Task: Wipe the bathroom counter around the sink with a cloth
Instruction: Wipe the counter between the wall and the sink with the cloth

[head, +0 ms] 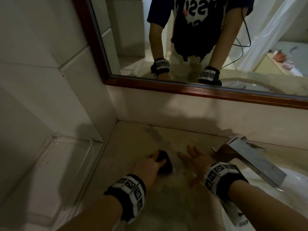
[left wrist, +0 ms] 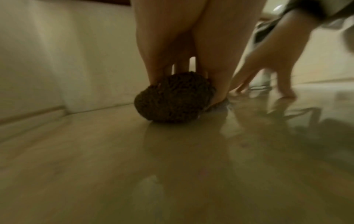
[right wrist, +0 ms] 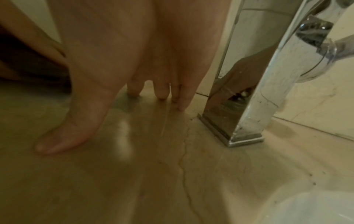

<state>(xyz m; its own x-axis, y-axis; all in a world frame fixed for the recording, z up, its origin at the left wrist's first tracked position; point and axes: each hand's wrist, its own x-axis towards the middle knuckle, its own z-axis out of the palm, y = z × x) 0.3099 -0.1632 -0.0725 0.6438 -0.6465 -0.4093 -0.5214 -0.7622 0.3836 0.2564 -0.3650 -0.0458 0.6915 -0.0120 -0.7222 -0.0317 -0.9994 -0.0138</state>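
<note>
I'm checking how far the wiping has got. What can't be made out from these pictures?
- Sink: head view, mostly hidden by the faucet and right arm, cut off by the right edge.
- Counter cleanliness: left wrist view, too dim and blurred to judge.
- Cloth: bunched under the left hand; its contact patch is hidden.
- Counter right of the faucet: head view, cut off.
- Right hand: fills the right wrist view, hiding the counter behind it.
</note>
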